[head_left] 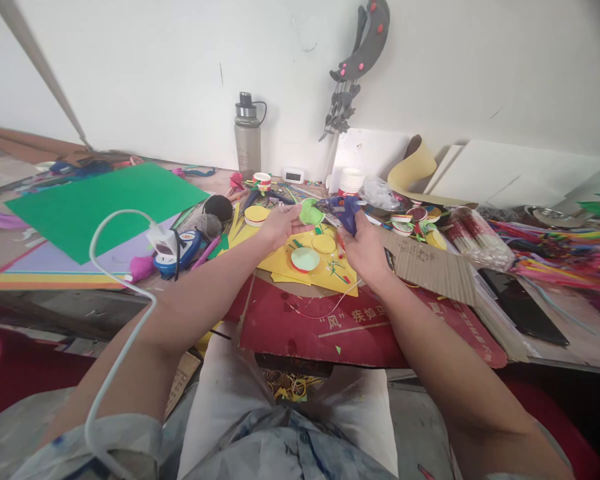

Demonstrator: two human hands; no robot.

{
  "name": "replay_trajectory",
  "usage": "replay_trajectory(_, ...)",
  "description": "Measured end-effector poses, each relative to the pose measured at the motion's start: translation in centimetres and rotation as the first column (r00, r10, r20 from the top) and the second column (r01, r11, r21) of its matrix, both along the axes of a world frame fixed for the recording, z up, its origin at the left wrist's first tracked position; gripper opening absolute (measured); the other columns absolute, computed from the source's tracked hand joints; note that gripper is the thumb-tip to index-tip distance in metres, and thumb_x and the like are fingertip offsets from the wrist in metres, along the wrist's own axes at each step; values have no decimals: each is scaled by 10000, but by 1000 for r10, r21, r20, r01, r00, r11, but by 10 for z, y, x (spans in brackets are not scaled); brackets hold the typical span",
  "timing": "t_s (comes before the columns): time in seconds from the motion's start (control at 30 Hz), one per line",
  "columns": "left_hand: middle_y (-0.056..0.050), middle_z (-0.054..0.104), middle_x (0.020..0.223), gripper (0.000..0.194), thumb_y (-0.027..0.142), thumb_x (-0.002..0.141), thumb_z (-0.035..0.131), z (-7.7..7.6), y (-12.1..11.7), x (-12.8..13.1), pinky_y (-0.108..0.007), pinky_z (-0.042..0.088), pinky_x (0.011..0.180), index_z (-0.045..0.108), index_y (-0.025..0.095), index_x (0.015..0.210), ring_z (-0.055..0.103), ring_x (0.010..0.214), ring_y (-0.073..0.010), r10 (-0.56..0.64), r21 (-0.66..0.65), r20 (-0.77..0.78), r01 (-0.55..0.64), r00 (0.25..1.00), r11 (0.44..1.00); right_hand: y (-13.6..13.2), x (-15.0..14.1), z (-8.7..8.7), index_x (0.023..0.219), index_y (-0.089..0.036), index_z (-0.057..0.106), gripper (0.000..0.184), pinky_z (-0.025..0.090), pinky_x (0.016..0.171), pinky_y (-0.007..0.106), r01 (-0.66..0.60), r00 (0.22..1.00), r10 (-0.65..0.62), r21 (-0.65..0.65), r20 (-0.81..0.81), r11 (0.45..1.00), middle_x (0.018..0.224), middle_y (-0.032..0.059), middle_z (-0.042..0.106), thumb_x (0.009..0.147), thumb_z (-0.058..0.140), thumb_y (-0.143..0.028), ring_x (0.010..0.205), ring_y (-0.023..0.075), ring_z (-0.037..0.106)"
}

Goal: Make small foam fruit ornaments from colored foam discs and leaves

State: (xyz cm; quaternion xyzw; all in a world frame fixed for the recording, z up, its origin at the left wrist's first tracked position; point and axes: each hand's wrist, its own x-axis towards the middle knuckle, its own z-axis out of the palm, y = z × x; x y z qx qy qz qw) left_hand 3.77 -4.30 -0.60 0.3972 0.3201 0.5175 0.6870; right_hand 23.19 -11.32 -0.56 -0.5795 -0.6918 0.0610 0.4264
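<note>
Between the fingertips of my left hand (279, 231) is a small round green paper piece (311, 211), held up over the table. My right hand (366, 248) is closed around the handle of a blue glue gun (347, 215). The gun's front lies close to the green piece; whether they touch I cannot tell. Below my hands, a shallow cup piece with a pale green inside (305, 259) rests on yellow paper (276, 264). A yellow disc (324, 244) and green scraps lie beside it. Left of the green piece sits a yellow-topped cup piece (256, 214).
A red board (305, 327) lies along the front edge. Green paper (105, 200) and a white-corded plug on a blue reel (180, 253) are at left. Behind stand a bottle (248, 143) and paper cups (351, 180). Cardboard (430, 267) and a phone (523, 305) lie right.
</note>
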Motion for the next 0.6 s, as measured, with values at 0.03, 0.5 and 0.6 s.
replay_trajectory(0.03, -90, 772, 828, 207, 206, 1021, 612, 1, 0, -1, -476, 569, 1087, 724, 92, 889, 758, 794, -161, 22, 8, 5, -22, 1000, 1000, -1, 1, 0, 1242, -183, 615, 374, 523, 948, 548, 1, 1000, -1, -3, 5, 1000, 1131, 186, 727, 890, 534, -279, 1013, 346, 662)
replay_trajectory(0.5, -85, 773, 811, 219, 190, 1027, 598, 5, 1, -3, -464, 556, 1124, 703, 104, 856, 775, 922, -175, 84, 22, 33, -84, 996, 996, -5, -1, 2, 1244, -183, 610, 366, 515, 939, 526, -20, 999, 23, -50, 43, 999, 1145, 185, 721, 896, 536, -270, 1040, 349, 666)
replay_trajectory(0.6, -97, 789, 862, 201, 195, 1026, 603, 7, 1, -4, -464, 564, 1115, 720, 103, 891, 781, 931, -184, 83, 21, 32, -83, 996, 996, -2, 2, -1, 1232, -190, 611, 359, 522, 921, 528, 7, 1000, -7, -3, 22, 1000, 1113, 178, 730, 891, 534, -275, 1003, 344, 661)
